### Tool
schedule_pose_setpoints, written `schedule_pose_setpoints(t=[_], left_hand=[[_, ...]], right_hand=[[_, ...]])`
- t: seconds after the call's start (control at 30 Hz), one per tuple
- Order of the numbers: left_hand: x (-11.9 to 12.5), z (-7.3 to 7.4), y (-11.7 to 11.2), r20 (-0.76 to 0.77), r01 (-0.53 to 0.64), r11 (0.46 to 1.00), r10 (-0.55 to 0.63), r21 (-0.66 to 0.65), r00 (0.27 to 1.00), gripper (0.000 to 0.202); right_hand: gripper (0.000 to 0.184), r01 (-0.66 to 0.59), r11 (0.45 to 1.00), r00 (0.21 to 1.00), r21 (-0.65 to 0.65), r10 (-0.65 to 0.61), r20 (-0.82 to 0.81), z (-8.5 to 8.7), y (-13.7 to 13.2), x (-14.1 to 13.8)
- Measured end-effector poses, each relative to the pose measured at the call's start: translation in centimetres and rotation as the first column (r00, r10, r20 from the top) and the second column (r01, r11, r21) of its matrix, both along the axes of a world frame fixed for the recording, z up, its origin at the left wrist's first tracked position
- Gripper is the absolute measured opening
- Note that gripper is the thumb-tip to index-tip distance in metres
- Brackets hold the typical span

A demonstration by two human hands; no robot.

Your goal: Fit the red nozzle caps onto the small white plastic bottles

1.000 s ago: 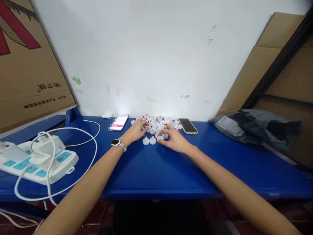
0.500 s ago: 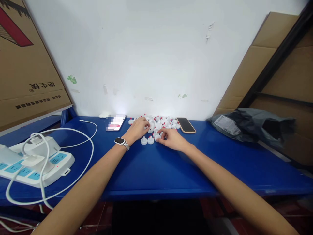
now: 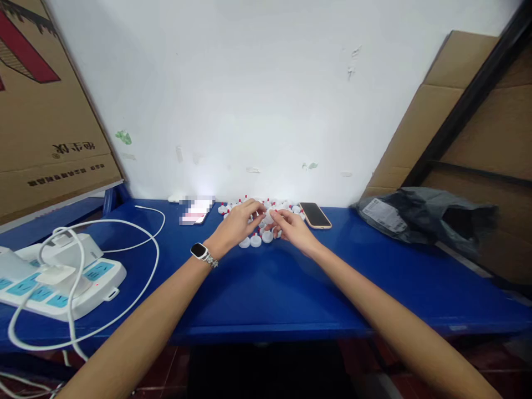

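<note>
My right hand pinches a white nozzle cap between thumb and fingers, just above the pile. From the other side, the fingertips of my left hand close in on the same cap; they hide part of it. Behind and below both hands lies a heap of similar white caps, many with small red tips. Standing in a short row at the front of the heap are a few white caps, partly beneath my hands.
A phone lies right of the heap, and a lit phone lies to the left. On the blue table, a white power strip with looped cables sits at left. A grey plastic bag rests at right, by cardboard.
My right hand has lifted from the front row, bringing a cap up and inward. My left hand has shifted slightly right, so the fingers of both hands now meet over the heap.
</note>
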State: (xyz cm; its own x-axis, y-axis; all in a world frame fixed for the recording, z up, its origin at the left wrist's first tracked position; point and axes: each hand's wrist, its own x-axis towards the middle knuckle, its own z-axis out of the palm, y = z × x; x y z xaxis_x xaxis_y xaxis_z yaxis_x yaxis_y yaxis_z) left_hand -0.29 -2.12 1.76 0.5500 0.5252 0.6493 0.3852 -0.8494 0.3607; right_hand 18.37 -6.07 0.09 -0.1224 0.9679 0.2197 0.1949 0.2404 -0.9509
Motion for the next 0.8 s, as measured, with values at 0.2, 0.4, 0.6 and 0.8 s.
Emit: schedule_pose_setpoints(t=[0.2, 0.4, 0.6, 0.8], left_hand=[[-0.1, 0.3, -0.5, 0.013, 0.089, 0.996, -0.089, -0.022, 0.996, 0.014], [-0.5, 0.6, -1.0, -0.146, -0.002, 0.999, -0.005, -0.047, 0.989, 0.024], [-0.2, 1.0, -1.4, -0.371, -0.003, 0.997, 0.029, 0.072, 0.928, 0.032], [0.2, 0.4, -1.0, -0.296, 0.054, 0.998, -0.048, 0.012, 0.954, 0.035]], right_hand=[[0.038, -0.066, 0.998, 0.995, 0.016, 0.067, -0.079, 0.1, -0.2, -0.2], [0.024, -0.097, 0.924, 0.894, 0.37, -0.083, 0.441, 0.1, -1.0, -0.1], [0.017, -0.163, 0.888, 0.812, 0.43, -0.126, 0.569, -0.1, -1.3, -0.2], [0.016, -0.219, 0.875, 0.729, 0.432, -0.147, 0.668, 0.7, -2.1, -0.4]])
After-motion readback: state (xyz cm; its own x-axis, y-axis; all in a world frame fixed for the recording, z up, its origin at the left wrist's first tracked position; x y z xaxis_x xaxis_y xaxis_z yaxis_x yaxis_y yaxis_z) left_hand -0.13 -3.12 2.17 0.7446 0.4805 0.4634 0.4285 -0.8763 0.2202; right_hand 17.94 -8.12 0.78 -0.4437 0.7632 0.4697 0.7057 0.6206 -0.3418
